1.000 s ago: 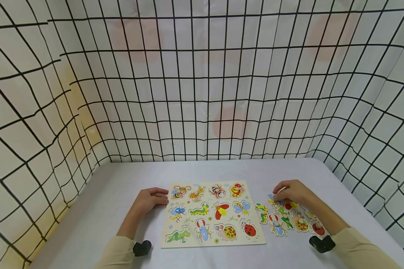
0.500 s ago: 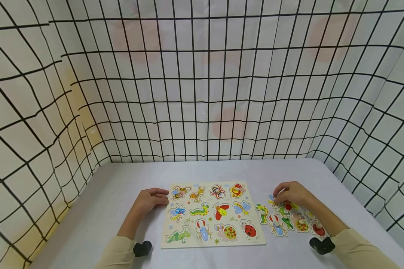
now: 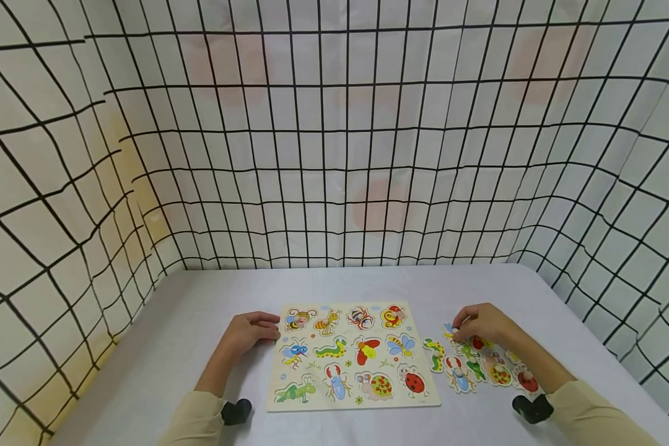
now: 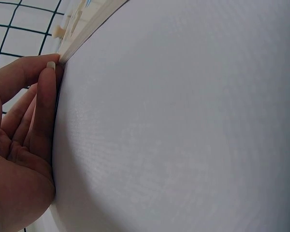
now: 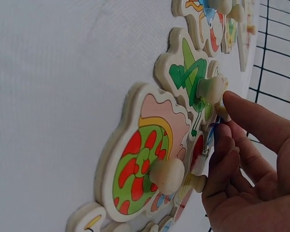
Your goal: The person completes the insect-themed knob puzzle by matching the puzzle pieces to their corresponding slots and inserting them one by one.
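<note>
Right of the puzzle board [image 3: 350,378], our right hand [image 3: 486,323] pinches a winged piece [image 3: 448,329]; these pieces [image 5: 135,176] look light and stiff, best taken by their knobs [image 5: 167,176]. Our left hand [image 3: 248,331], fingers extended, gripping nothing, touches the board's left edge.

The person's bare right hand [image 3: 486,323] has dipped slightly toward the white-clothed table's [image 3: 468,424] near edge, hiding more of a blue-and-yellow wooden insect piece [image 3: 448,331]

Cream puzzle board [image 3: 350,333] with cartoon bugs, lying flat; colourful knobbed pieces [image 3: 473,362] clustered beside right edge.
</note>
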The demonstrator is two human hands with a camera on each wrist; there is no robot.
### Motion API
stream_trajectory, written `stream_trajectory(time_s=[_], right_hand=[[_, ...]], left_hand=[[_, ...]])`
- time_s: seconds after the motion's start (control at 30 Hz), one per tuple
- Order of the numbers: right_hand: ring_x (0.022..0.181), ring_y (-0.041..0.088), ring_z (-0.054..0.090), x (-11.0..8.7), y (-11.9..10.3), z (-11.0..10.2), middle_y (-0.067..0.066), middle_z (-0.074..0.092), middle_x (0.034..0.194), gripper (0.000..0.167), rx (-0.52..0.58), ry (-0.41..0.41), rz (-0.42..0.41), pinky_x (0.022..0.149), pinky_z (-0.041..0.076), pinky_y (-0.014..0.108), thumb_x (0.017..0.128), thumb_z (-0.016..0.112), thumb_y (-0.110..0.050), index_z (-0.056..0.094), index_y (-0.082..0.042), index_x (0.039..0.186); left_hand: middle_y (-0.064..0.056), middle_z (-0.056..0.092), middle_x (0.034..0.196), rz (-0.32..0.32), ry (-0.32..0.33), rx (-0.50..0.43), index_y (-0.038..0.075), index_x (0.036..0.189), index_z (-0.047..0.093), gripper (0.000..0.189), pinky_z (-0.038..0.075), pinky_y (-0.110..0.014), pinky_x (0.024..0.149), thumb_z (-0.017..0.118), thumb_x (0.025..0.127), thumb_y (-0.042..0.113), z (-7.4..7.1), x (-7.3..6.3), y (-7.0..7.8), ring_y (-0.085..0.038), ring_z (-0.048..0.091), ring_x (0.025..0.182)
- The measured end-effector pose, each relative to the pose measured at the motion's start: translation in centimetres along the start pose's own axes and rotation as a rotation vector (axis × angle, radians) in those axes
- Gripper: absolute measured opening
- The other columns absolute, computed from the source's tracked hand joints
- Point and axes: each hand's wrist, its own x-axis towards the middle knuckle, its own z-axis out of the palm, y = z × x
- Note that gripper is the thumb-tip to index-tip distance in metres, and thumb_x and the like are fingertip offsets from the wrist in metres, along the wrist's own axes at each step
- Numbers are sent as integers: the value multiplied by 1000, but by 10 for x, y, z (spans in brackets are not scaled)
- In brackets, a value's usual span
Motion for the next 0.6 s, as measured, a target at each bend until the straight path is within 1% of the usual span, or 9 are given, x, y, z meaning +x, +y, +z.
stream_trajectory(time_s=[0.37,0.53,0.6], right_hand=[[68,19,60,1,-1,2,3,68,81,26,-27,17,-5,60,50,33,78,83,-21,70,-8,97],[69,18,60,0,-3,2,3,68,82,26,-42,24,7,61,50,32,78,83,-21,70,-8,96],[70,18,60,-1,-3,2,3,68,83,25,-44,27,13,62,50,32,79,83,-22,70,-9,96]], left_hand=[[-4,77,89,1,3,6,7,112,75,29,52,-26,70,79,83,8,1,0,-1,-17,68,74],[-5,77,89,-10,4,2,7,111,75,29,53,-25,70,80,82,8,1,0,1,-18,69,75],[-5,77,89,-5,6,7,7,111,75,29,53,-25,69,79,82,8,1,0,1,-18,69,75]])
